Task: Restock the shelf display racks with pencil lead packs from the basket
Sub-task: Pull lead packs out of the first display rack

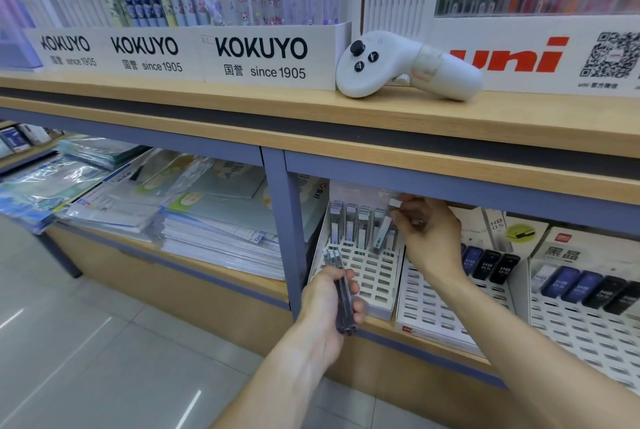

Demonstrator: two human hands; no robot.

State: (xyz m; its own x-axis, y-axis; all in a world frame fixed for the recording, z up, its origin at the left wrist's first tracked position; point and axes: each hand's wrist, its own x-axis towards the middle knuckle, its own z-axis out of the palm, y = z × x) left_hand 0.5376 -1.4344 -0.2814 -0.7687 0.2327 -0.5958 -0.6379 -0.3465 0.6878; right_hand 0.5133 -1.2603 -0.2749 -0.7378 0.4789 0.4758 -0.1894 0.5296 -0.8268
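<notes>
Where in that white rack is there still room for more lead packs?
The front rows of the white rack are bare, between the left hand and the standing packs. The back row is crowded, where the right hand works.

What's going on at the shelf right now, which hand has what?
A person is restocking the leftmost white slotted rack on the lower shelf. The right hand pinches one lead pack, tilted, at the rack's back row beside four packs already standing there. The left hand grips a bundle of spare packs in front of the rack. Most slots are unfilled. The basket is not in view.
</notes>
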